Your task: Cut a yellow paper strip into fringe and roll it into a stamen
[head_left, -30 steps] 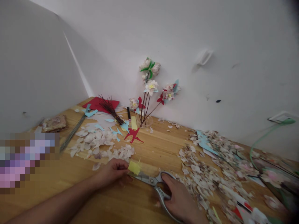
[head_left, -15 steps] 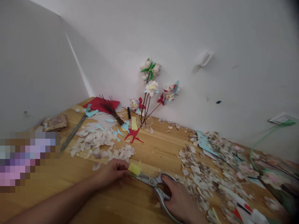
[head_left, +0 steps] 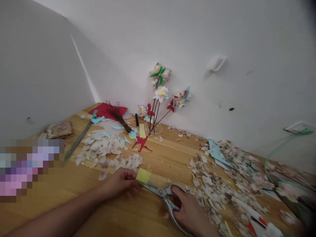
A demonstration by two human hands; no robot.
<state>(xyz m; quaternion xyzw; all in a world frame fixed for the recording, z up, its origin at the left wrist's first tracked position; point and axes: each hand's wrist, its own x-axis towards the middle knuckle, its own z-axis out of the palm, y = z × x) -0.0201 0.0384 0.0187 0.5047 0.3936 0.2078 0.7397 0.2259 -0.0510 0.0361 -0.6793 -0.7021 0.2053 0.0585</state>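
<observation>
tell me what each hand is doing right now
Left hand: closed, holding the yellow paper by its edge.
Right hand: closed around the handles of the scissors.

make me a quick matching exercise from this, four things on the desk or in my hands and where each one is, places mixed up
1. scissors
2. yellow paper
3. twig bundle
4. stemmed flowers

A. partly over the red sheet
B. in the right hand
C. standing by the wall
D. in the left hand

Right pairs: 1-B, 2-D, 3-A, 4-C
</observation>
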